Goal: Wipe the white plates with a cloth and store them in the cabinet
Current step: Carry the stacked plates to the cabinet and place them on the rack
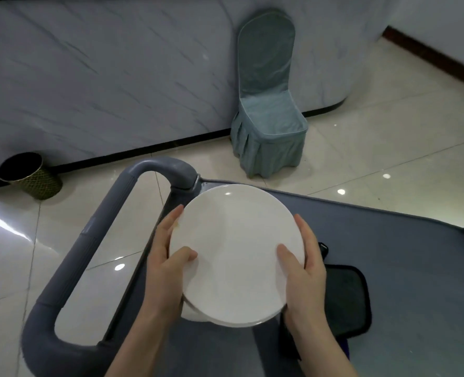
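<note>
We seem to be in a banquet hall or restaurant service area. We stand at a grey cart (394, 257) with a tubular handle (89, 240), a stack of white plates (236, 248) over its deck. Beyond the cart, a chair (269, 110) in a teal skirted banquet cover stands against a marble-look wall (103, 77). Glossy floor tiles (366, 164) surround the cart, and a woven bin (32, 178) sits left of it by the wall.

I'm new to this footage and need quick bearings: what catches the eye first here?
A large white plate at centre, held at its edges by the left hand and right hand above a grey cart. Behind, a teal-covered chair stands against the marbled wall, and a dark bin sits on the floor at far left.
</note>
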Action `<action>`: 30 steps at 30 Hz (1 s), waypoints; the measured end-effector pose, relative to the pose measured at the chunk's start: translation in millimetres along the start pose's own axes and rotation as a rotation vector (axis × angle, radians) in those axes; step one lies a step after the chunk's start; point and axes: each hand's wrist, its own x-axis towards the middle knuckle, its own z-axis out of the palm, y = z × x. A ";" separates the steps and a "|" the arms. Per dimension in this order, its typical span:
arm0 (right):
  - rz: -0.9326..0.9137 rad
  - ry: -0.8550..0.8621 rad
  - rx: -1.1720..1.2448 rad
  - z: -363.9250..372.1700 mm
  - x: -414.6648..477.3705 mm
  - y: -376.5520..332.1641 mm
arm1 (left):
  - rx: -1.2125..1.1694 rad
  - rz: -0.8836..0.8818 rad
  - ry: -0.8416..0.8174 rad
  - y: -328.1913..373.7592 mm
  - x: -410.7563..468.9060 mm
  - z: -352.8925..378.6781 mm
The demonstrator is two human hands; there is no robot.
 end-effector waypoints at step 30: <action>-0.357 2.168 0.457 -395.9 -684.6 61.9 | 0.315 -0.256 -2.099 -97.8 -724.5 209.1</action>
